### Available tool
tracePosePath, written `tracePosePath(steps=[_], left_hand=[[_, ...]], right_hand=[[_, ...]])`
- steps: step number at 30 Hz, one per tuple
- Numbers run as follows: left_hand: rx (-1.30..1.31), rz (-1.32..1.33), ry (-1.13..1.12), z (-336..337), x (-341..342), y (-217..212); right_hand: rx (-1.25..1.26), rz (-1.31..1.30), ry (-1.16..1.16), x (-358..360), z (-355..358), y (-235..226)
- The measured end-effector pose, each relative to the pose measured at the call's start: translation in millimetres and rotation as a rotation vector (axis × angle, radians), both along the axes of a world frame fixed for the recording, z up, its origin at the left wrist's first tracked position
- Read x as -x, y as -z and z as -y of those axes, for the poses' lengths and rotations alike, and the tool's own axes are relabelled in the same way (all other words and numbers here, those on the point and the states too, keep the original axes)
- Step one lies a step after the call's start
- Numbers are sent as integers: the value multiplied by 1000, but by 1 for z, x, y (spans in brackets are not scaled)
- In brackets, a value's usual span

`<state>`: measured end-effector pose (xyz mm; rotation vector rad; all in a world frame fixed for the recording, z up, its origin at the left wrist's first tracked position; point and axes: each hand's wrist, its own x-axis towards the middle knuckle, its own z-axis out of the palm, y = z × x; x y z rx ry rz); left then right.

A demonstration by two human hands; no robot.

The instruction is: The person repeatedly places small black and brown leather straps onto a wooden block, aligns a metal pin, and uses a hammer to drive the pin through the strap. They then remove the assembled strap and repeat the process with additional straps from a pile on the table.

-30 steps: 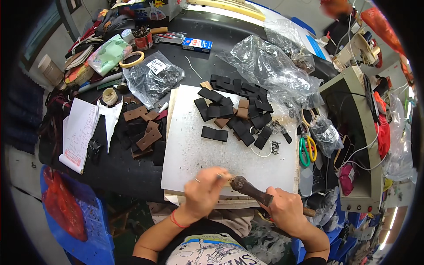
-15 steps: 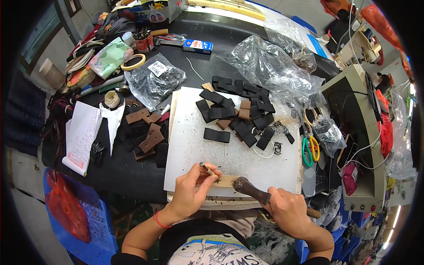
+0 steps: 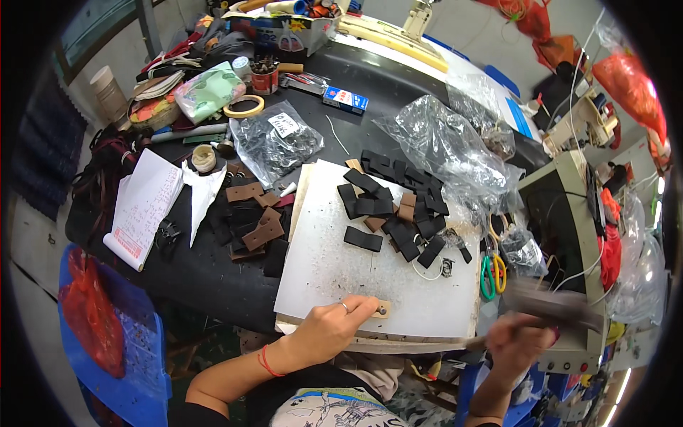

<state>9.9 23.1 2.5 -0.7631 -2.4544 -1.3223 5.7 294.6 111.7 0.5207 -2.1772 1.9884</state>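
Observation:
My left hand (image 3: pixel 334 324) is closed near the front edge of the white board (image 3: pixel 320 263). Its fingers pinch a small punch-like metal tool (image 3: pixel 383 310), of which little more than the dark top end shows. Under those fingertips lies a short beige strip (image 3: pixel 385 306), partly covered by the hand. Off to the right, beyond the board, my right hand (image 3: pixel 518 347) grips a hammer. The dark hammer head (image 3: pixel 555 307) is raised and smeared by motion; the end of its wooden handle (image 3: pixel 475 344) sticks out on the left of the fist.
Black folded bands (image 3: pixel 363 238) and a few brown pieces lie on the board's far part. More brown pieces (image 3: pixel 263 233) sit left of it, near a notepad (image 3: pixel 146 206). Scissors (image 3: pixel 487 277) lie to the right, before a grey machine (image 3: pixel 569 213). Plastic bags (image 3: pixel 448 142) rest behind.
The view has shifted. My left hand has brought the metal tool over the beige strip and closed in on it. My right hand has swung the hammer up and away to the right.

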Motion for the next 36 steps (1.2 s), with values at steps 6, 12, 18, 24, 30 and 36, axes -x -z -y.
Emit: tracePosePath(steps=[6, 12, 18, 24, 30, 36], left_hand=[[81, 14, -11, 2, 3, 7], [-263, 211, -211, -4, 6, 8], [-38, 218, -114, 5, 17, -16], [51, 271, -109, 17, 15, -8], [-75, 298, -769, 102, 52, 0], [0, -39, -811, 107, 60, 0]], right_hand=[[-1005, -195, -61, 29, 47, 5], [-1248, -81, -115, 1, 38, 36], [-1127, -48, -69, -11, 28, 51], [-914, -91, 535, -10, -21, 76], [-1130, 116, 936, -7, -106, 118], [-885, -89, 850, 23, -71, 112]])
